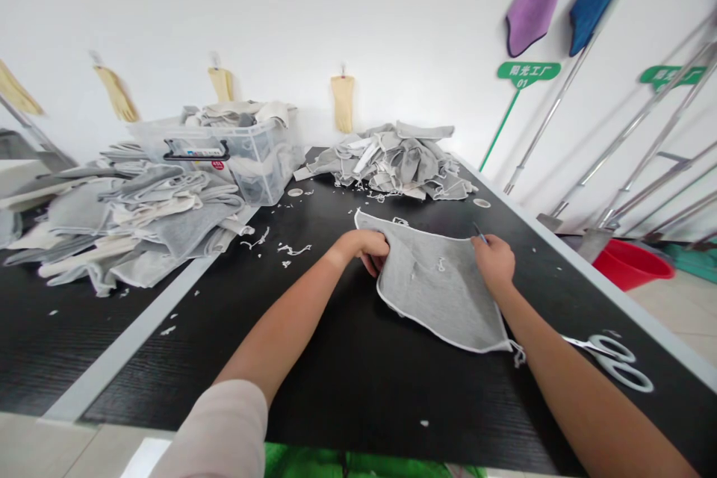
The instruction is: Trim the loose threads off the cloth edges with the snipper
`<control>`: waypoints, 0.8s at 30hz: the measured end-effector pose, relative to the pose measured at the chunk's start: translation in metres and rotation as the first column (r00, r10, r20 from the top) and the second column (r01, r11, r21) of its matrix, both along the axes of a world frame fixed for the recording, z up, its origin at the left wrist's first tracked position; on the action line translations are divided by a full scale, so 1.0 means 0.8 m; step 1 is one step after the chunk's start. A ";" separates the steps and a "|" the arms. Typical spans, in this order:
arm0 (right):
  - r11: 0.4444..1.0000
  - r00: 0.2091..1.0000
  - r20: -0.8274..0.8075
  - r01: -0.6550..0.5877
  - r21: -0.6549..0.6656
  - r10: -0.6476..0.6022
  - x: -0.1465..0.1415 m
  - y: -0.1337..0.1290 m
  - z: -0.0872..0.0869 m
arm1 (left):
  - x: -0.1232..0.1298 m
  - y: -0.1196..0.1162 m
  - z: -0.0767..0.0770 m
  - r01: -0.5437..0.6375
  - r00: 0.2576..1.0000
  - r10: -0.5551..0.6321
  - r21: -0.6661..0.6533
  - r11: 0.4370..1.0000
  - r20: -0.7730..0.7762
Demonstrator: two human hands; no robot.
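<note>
A grey cloth [442,280] with white edging is spread over the black table in front of me. My left hand [367,245] is closed on its left side, fingers curled round a fold. Loose white threads [518,352] dangle from the near right corner. At the cloth's far right corner is my right hand [494,260], closed around a slim, dark-tipped tool [480,233]; its kind is mostly hidden by the fingers. Whether that hand also grips the cloth I cannot tell. Scissors [610,358] with pale handles lie to the right of my right forearm.
A heap of grey cloths [400,157] sits at the table's far end. More cloths [140,213] are piled at left, beside a clear plastic bin [263,172] full of cloth. Thread scraps [294,249] litter the black table [224,358]. A red basin [632,265] stands beyond the right edge.
</note>
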State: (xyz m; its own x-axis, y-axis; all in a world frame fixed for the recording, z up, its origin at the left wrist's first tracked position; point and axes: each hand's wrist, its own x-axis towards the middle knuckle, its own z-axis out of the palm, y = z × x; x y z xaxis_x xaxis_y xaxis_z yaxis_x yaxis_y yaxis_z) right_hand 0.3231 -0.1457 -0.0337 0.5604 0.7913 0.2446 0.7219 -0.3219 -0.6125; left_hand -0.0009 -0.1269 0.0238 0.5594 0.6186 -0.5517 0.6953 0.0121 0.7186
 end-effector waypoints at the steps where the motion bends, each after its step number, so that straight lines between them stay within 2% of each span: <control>1: 1.000 1.000 -0.001 0.004 -0.001 -0.004 0.000 0.000 0.000 | -0.006 0.002 0.006 -0.020 0.999 0.020 -0.009 1.000 -0.043; 5: 1.000 1.000 -0.001 0.018 -0.003 -0.018 0.002 0.002 -0.002 | -0.045 0.009 0.028 -0.005 0.977 -0.001 -0.029 1.000 -0.211; 9: 1.000 1.000 0.000 0.013 0.003 -0.013 0.001 0.002 -0.003 | -0.096 -0.003 0.034 0.010 0.984 -0.036 -0.147 0.989 -0.175; 12: 1.000 1.000 -0.001 0.016 0.012 -0.016 0.001 0.002 -0.002 | -0.132 -0.026 0.027 -0.004 0.998 -0.008 -0.183 0.983 -0.067; 14: 1.000 1.000 -0.001 0.020 0.012 -0.020 0.001 0.003 -0.002 | -0.155 -0.046 0.021 -0.053 0.999 0.051 -0.177 0.983 -0.016; 18: 0.999 0.999 -0.004 0.039 0.006 -0.039 0.001 0.004 -0.004 | -0.189 -0.087 0.011 -0.128 0.991 0.132 -0.169 0.977 0.010; 24: 0.998 0.998 -0.009 0.064 0.002 -0.064 0.007 0.010 -0.010 | -0.215 -0.138 0.012 -0.057 0.998 0.063 -0.206 0.977 0.020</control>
